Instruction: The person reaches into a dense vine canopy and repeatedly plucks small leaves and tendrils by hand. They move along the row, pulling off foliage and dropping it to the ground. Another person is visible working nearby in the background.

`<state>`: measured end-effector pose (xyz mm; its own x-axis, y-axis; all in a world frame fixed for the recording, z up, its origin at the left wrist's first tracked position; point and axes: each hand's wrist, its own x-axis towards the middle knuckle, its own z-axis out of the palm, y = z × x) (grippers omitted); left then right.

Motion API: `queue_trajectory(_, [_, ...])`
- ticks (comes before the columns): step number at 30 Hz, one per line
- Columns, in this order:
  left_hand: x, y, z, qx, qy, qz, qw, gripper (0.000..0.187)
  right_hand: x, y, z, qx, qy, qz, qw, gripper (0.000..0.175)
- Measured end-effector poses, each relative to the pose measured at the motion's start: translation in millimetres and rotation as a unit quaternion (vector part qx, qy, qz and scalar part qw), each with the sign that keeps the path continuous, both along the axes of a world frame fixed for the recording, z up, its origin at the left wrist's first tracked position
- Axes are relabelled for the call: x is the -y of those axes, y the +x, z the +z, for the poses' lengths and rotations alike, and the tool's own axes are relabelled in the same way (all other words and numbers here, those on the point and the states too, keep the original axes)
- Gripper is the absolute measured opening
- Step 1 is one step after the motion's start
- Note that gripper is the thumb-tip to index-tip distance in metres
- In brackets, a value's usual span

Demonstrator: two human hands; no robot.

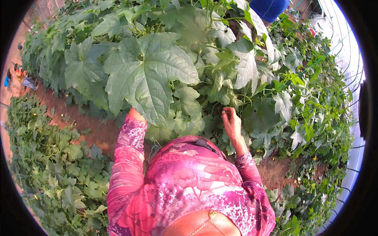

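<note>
My left hand (136, 114) is mostly covered by a broad lobed vine leaf (147, 67); only the wrist and the back of the hand show below it, so its fingers are hidden. To the right, my right hand (231, 121) is raised at the lower edge of the foliage, its fingers curled together near thin stems and tendrils (217, 107). Whether anything is pinched between those fingertips is not clear. Smaller leaves (187, 110) hang between the two hands.
Dense climbing vines stand before me, with green strings (320, 59) over them. Low leafy plants (59, 177) grow at left beside bare soil (97, 132). A blue rounded thing (269, 8) is at the top. Plastic sheeting (350, 44) curves along the right, and small items lie at far left.
</note>
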<state>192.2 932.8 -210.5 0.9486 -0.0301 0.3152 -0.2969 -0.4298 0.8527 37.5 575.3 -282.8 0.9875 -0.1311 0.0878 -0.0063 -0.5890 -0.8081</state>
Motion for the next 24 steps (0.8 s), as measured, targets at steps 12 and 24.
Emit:
queue_trajectory(12, [-91.8,18.0,-26.8,0.015,-0.07,-0.024,0.997,0.023,-118.2,242.0,148.4,0.206,0.293,-0.066,0.931,0.058])
queue_trajectory(24, [-136.4,0.2,70.2,0.006,0.214,0.05,0.976,0.02,-87.4,202.8,161.6,0.038,0.333,0.123,0.934,0.042])
